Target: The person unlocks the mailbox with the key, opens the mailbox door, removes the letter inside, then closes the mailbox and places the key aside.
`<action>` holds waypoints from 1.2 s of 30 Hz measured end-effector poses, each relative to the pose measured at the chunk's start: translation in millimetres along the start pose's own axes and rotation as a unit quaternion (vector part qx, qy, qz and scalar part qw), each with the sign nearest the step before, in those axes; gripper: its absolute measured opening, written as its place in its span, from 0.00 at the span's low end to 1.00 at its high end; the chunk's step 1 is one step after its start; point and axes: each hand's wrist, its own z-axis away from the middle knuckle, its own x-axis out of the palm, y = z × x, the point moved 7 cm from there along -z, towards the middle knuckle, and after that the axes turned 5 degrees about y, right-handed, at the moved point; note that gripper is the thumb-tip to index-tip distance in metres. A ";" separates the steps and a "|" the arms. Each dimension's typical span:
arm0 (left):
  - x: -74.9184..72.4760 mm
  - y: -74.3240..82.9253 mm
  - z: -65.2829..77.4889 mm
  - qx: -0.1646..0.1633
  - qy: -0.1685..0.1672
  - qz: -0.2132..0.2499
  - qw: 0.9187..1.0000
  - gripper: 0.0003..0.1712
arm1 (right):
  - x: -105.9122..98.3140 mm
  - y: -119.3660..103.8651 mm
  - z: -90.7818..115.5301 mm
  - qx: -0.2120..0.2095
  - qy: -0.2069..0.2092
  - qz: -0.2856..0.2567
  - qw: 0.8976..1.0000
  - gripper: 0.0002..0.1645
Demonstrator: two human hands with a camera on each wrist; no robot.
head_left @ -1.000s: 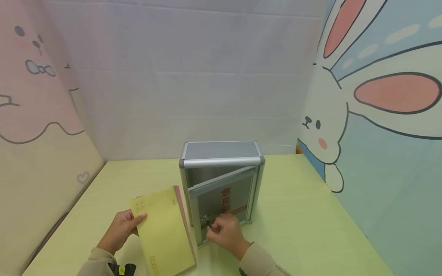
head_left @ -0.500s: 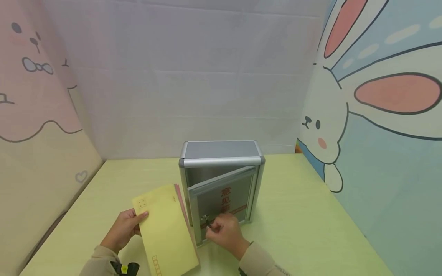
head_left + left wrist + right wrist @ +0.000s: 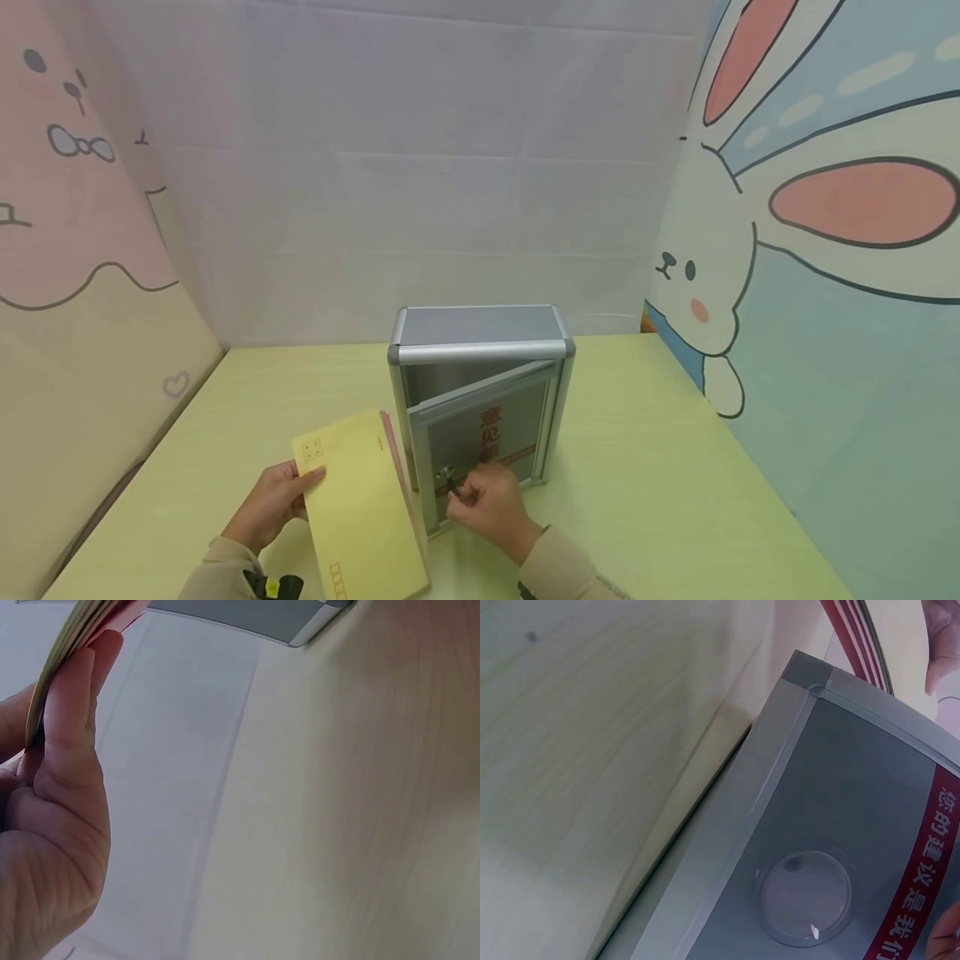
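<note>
My left hand [image 3: 270, 504] pinches a stack of envelopes [image 3: 360, 500] by its left edge, thumb over the yellow front one. Pink edges show behind it, and the left wrist view shows the layered stack [image 3: 75, 637] between thumb and fingers. A grey metal suggestion box [image 3: 480, 327] stands just right of the stack. Its front door [image 3: 480, 425], with red lettering, is ajar on the left side. My right hand [image 3: 495, 504] is at the door, pinching a small dark-headed key [image 3: 452, 483] at the lock [image 3: 444, 472]. In the right wrist view only a fingertip [image 3: 945, 934] shows.
The box stands on a pale yellow table [image 3: 660, 500]. A white sheet [image 3: 450, 183] hangs behind, with cartoon-printed panels on both sides. Toward the door's lower part is a round clear disc [image 3: 806, 896]. A dark gap runs along the table's left edge.
The envelope stack and my left hand have shifted slightly right, with a small dip at the end. My right hand, the key and the door stay about where they were.
</note>
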 end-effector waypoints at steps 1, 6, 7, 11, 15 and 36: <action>-0.2 -1.0 0.1 -0.001 0.001 -0.001 1.000 0.14 | 0.1 0.0 0.0 -0.001 0.000 0.000 1.000 0.14; -1.7 -6.2 0.4 -0.013 0.013 -0.002 1.000 0.15 | -0.1 -0.9 -0.3 -0.005 0.002 0.000 1.000 0.15; -2.1 -7.2 0.2 -0.015 0.016 -0.003 1.000 0.15 | -0.2 -0.9 -0.3 -0.006 0.002 -0.001 1.000 0.15; -3.1 -10.2 -0.1 -0.021 0.022 -0.007 1.000 0.16 | 0.5 -0.3 0.3 0.003 0.000 -0.008 1.000 0.15; -3.6 -12.3 -0.8 -0.025 0.025 -0.007 0.999 0.16 | 0.9 0.4 0.8 0.008 -0.001 -0.009 1.000 0.16; -4.4 -24.1 -5.3 -0.056 0.044 0.015 0.997 0.13 | 1.6 1.7 0.7 0.003 0.001 -0.007 1.000 0.17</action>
